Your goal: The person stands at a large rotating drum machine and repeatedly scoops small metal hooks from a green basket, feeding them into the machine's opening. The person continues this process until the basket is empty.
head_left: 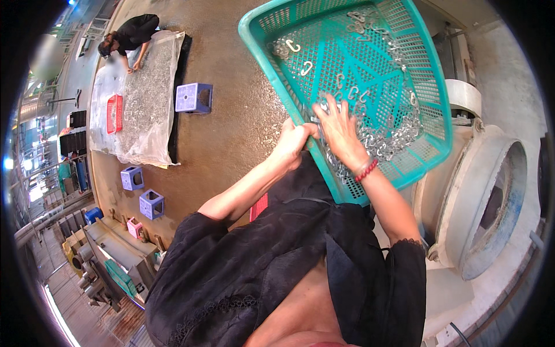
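A large green plastic basket (430,75) with perforated sides is tilted in front of me. Many small shiny metal hooks (399,136) lie inside, heaped mostly along the near side, with some scattered toward the far corners. My left hand (291,141) is closed around the basket's left rim. Inside the basket, my right hand (341,130) reaches down with fingers spread, its fingertips touching the hooks; none is plainly gripped. A red bead bracelet (366,170) circles the right wrist.
Right of the basket stands a big pale round machine drum (488,202) with an open mouth. At left a person (134,36) bends over a pale sheet (104,87) spread with small pieces, where a red basket (114,114) sits. Purple stools (193,98) stand on the wet brown floor.
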A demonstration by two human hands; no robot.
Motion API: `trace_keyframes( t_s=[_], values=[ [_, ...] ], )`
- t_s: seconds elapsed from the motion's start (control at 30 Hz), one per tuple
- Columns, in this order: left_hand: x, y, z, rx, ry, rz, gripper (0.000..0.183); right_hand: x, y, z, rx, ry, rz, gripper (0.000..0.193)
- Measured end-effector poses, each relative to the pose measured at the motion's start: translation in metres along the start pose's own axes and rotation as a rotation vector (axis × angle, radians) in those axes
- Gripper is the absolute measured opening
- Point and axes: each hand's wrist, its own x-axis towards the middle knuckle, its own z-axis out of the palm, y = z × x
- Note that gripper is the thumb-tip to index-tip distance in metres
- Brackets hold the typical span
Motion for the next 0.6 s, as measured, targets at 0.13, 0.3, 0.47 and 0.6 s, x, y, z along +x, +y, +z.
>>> trace_keyframes(
  t_s=[0.13, 0.3, 0.47, 0.6],
  values=[
    [0.008, -0.005, -0.014, 0.018, 0.005, -0.032, 0.025, -0.022, 0.035, 0.027, 0.261, 0.023, 0.107, 0.025],
    [0.012, -0.009, -0.025, -0.006, -0.019, -0.005, 0.017, -0.018, 0.055, -0.023, 1.182, 0.108, 0.318, 0.015],
    [0.010, -0.016, -0.014, -0.011, 0.015, 0.016, 0.016, -0.037, 0.091, -0.033, 0.988, 0.154, 0.290, 0.017],
    [0.022, -0.019, -0.015, -0.063, -0.031, 0.011, 0.017, -0.040, 0.103, -0.053, 1.278, 0.095, 0.196, 0.015]
  ],
)
